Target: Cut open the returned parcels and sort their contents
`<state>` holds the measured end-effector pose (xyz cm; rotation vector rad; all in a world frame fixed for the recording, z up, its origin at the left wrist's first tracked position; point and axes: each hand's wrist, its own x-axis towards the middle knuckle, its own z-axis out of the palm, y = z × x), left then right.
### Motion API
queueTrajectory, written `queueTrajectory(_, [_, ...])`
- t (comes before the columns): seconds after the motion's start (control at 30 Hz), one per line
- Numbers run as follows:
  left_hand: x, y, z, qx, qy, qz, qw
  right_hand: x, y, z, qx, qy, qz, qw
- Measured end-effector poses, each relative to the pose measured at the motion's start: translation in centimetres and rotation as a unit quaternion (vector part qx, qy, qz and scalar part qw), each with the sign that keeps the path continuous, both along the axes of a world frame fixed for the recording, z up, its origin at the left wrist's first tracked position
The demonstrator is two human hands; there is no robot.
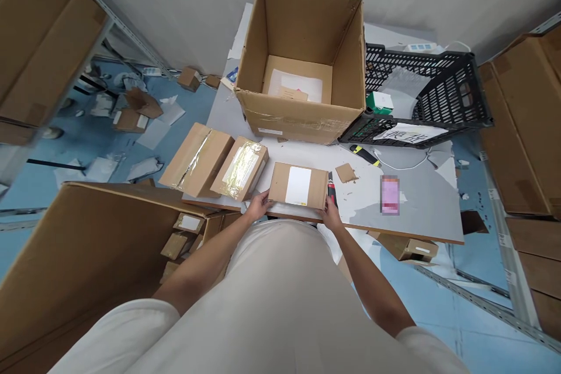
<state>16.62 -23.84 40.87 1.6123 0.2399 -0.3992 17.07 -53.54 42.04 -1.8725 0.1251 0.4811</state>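
Observation:
A small cardboard box (280, 181) with a white label on top is at the table's front edge, between my two hands. My left hand (258, 205) grips its lower left corner, fingers closed on the edge. At its lower right corner, my right hand (331, 214) holds the opposite side. A red and black utility knife (332, 190) lies along the box's right side, just above my right fingers; whether they touch it I cannot tell. Two taped boxes stand to the left, a nearer small carton (242, 168) and a larger carton (199, 158).
A large open carton (302, 120) stands at the back with papers inside. Right of it is a black plastic crate (456, 87). A yellow and black cutter (364, 155), a cardboard scrap (346, 173) and a blurred pink item (390, 194) lie on the table (421, 219). A big carton (109, 234) holds several boxes at lower left.

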Motion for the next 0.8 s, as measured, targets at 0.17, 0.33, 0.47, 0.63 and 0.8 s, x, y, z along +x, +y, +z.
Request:
queueTrajectory(0.17, [1.6, 0.3, 3.2, 0.118, -0.055, -0.011, 0.991, 1.7, -0.9, 2.6, -0.047, -0.052, 0.03, 0.997])
queueTrajectory(0.33, [5.3, -0.4, 6.1, 0.287, -0.1, 0.002, 0.953, 5.5, -0.9, 5.3, -0.207, -0.072, 0.062, 0.974])
queueTrajectory(0.47, [7.0, -1.3, 6.3, 0.34, -0.093, 0.006, 0.936, 7.8, -0.1, 5.7, -0.243, -0.041, 0.07, 0.967])
queueTrajectory(0.63, [7.2, -1.4, 6.3, 0.342, -0.077, 0.008, 0.937, 7.2, -1.7, 4.8, -0.229, -0.008, 0.038, 0.973])
queueTrajectory(0.8, [6.4, -1.5, 6.9, 0.351, -0.057, 0.002, 0.935, 4.2, -2.7, 2.9, -0.365, 0.054, -0.017, 0.929])
